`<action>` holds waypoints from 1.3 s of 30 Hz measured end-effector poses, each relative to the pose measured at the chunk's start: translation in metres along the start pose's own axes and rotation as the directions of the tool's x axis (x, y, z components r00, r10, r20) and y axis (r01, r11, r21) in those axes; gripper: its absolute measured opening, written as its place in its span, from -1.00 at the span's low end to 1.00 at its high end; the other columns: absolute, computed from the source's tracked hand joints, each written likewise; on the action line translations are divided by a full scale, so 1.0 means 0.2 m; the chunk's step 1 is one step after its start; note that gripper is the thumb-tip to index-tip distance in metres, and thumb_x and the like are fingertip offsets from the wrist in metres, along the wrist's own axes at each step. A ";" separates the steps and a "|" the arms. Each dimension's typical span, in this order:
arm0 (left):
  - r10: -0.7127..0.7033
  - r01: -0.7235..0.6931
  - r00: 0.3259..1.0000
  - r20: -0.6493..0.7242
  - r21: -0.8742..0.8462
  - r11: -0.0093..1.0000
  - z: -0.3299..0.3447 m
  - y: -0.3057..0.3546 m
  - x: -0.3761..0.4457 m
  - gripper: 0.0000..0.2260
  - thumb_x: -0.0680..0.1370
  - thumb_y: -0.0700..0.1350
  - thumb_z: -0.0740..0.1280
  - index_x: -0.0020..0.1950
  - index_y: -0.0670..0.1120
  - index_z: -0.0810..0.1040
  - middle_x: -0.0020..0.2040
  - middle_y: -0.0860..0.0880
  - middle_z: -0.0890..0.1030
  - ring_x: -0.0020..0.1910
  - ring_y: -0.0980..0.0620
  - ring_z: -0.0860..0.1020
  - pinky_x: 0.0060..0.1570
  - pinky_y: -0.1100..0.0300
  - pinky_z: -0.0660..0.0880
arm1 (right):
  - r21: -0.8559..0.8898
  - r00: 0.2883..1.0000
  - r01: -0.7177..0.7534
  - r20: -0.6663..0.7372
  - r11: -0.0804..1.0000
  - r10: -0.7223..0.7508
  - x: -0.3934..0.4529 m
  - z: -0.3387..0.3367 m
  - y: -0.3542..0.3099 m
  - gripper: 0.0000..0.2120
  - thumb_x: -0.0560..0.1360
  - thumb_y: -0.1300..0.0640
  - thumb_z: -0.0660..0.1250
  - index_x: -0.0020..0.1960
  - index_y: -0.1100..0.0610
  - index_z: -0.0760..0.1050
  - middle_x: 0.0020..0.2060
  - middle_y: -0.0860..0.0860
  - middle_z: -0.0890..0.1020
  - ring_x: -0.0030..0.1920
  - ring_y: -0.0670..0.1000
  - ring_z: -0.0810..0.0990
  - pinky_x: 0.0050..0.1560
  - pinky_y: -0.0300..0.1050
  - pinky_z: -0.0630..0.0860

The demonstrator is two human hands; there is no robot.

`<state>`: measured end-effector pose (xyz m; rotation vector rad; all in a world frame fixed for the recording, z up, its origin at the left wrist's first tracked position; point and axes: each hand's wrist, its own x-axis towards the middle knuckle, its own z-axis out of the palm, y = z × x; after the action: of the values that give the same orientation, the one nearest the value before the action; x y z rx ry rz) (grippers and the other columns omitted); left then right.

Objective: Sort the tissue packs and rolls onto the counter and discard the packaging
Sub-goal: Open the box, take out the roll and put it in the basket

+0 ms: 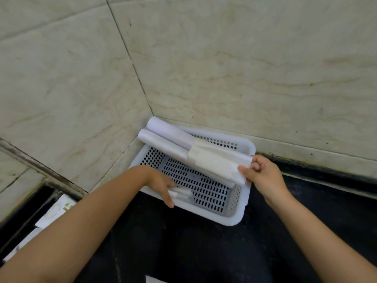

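I see my right hand [263, 174] pinching the rolls [183, 146] lying across the basket [240, 217]; my left hand [161, 184], unclenched, reaches a small pack [183, 195] inside. Sorting onto the table [183, 248] looks barely begun.

baskets: 1 white perforated basket [243, 213] | long white rolls across its rim: 2 rolls [163, 137] | small white pack inside: 1 pack [181, 194] | hands: 2, left hand [161, 183], right hand [263, 176] | counter [183, 248]: 1
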<state>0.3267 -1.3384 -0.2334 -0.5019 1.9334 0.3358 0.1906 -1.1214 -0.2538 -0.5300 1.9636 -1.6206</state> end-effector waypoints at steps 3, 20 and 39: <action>0.047 -0.048 0.998 -0.032 -0.035 0.998 -0.01 0.03 -0.05 -0.47 0.57 0.00 0.25 0.50 -0.10 0.21 0.49 -0.07 0.25 0.44 -0.06 0.25 0.40 0.10 0.18 | -0.008 0.999 0.024 0.033 1.000 -0.024 -0.02 0.01 -0.01 -0.76 0.45 0.31 0.34 -0.26 0.00 0.46 -0.43 0.03 0.45 -0.34 0.03 0.45 -0.26 -0.15 0.45; 0.055 -0.140 0.734 -0.677 -0.072 0.988 0.09 -0.13 -0.18 -0.74 0.60 -0.29 0.12 -0.27 -0.11 0.40 -0.08 -0.23 0.54 0.01 -0.14 0.51 -0.10 0.13 0.33 | -0.367 0.989 -0.017 0.131 0.930 0.070 -0.01 0.52 0.03 -0.90 0.47 0.20 0.31 -0.07 0.16 0.40 -0.31 -0.03 0.44 -0.19 -0.01 0.41 -0.36 -0.26 0.25; -0.178 0.212 0.843 -0.508 0.011 0.977 0.06 0.13 0.06 -0.71 0.58 -0.32 0.20 0.30 -0.22 0.39 0.31 -0.20 0.45 0.26 -0.15 0.47 0.28 0.03 0.42 | -0.759 0.809 0.060 0.418 0.648 0.414 0.06 0.59 0.08 -0.62 0.53 0.33 0.08 -0.44 0.11 0.20 -0.44 0.02 0.29 -0.44 -0.08 0.25 -0.48 -0.29 0.19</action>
<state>0.3191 -1.3133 -0.2484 -0.7976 2.3645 -0.0021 0.2553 -1.2172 -0.2884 -0.9452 2.0317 -0.3393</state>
